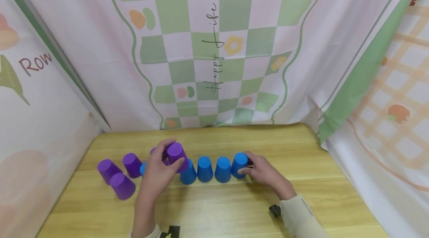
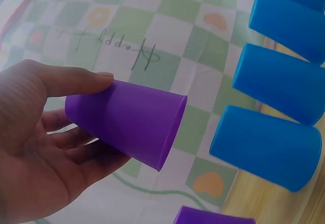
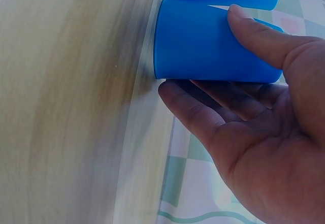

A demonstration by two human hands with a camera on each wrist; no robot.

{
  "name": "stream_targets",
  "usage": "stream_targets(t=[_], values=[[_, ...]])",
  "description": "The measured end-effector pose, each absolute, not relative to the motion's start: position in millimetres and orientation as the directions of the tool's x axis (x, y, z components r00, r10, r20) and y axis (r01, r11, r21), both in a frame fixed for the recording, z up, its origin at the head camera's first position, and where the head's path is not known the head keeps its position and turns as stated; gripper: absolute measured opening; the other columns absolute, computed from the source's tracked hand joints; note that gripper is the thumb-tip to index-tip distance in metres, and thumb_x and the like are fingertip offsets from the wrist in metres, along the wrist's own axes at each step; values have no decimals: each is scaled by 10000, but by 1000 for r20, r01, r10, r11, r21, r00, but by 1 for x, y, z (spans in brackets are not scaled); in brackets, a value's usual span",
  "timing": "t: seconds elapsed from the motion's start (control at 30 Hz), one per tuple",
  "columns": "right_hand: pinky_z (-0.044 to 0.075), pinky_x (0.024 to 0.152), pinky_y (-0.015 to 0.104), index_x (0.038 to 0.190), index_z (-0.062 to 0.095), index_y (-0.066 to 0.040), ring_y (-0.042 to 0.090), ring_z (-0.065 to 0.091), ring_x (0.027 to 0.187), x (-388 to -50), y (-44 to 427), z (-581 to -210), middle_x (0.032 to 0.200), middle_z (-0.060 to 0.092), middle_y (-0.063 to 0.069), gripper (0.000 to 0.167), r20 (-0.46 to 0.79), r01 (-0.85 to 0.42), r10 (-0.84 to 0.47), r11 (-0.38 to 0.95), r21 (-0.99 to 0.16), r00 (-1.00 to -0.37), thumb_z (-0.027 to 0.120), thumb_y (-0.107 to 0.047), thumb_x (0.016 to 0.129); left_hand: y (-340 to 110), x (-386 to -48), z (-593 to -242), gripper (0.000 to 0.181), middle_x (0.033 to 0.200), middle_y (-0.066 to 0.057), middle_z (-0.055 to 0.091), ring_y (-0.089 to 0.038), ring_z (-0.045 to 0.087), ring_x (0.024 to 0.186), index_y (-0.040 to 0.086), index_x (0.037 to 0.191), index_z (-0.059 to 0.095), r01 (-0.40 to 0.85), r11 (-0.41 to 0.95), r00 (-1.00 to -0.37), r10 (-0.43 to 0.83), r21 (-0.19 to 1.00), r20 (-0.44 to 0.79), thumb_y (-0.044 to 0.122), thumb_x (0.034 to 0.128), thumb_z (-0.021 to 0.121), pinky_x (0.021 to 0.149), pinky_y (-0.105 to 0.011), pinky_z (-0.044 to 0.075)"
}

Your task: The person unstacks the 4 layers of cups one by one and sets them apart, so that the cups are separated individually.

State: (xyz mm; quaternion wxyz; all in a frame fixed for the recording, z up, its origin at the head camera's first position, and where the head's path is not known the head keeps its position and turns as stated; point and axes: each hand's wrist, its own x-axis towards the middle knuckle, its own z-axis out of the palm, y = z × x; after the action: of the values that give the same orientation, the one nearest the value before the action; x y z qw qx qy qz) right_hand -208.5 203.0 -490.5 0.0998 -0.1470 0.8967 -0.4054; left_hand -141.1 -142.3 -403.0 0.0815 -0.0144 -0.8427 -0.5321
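Observation:
My left hand (image 1: 158, 171) holds a purple cup (image 1: 178, 156) upside down, raised off the table, with the thumb on one side and the fingers on the other. The left wrist view shows this purple cup (image 2: 129, 120) tilted, its open rim away from the palm. My right hand (image 1: 266, 173) grips the rightmost blue cup (image 1: 239, 165), which stands upside down at the end of a row. In the right wrist view the thumb lies along one side of that blue cup (image 3: 213, 43) and the fingers along the other. More blue cups (image 1: 222, 170) continue the row leftward.
Several purple cups (image 1: 122, 186) stand upside down at the left of the wooden table (image 1: 214, 208). Another blue cup (image 1: 142, 169) and a purple one are partly hidden behind my left hand. A patterned cloth (image 1: 231, 63) hangs along the table's back edge, with more cloth at both sides.

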Motion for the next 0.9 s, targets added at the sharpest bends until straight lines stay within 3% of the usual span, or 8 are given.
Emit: stream_targets(t=[0.2,0.57,0.9], values=[[584,997,527,1344,631,-141,233,669,1138,-208,202,-491,1208,718,33,379,-64,-177,-336,638,-749,-940,748,-185,986,-155,-135,-404,632,1438,-170,627,-361,618,1327,144,1486,533,54,466,-991,-86,883,107,111,916,806,1121,-529,521],[585,997,525,1338,634,-138,234,667,1138,-208,202,-492,1201,717,32,375,-64,-185,-344,642,-744,-937,750,-186,985,-189,-127,-403,629,1505,-231,560,-442,530,1411,88,1498,515,-3,511,-991,-117,859,66,63,927,779,1171,-588,451],[577,1009,539,1357,627,-139,216,659,1121,-209,203,-491,1223,714,37,391,-84,-165,-331,654,-738,-940,745,-221,993,-207,-118,-398,610,1415,-241,554,-445,569,1324,19,1440,548,-1,578,-990,-117,816,81,45,883,796,1152,-613,460]])
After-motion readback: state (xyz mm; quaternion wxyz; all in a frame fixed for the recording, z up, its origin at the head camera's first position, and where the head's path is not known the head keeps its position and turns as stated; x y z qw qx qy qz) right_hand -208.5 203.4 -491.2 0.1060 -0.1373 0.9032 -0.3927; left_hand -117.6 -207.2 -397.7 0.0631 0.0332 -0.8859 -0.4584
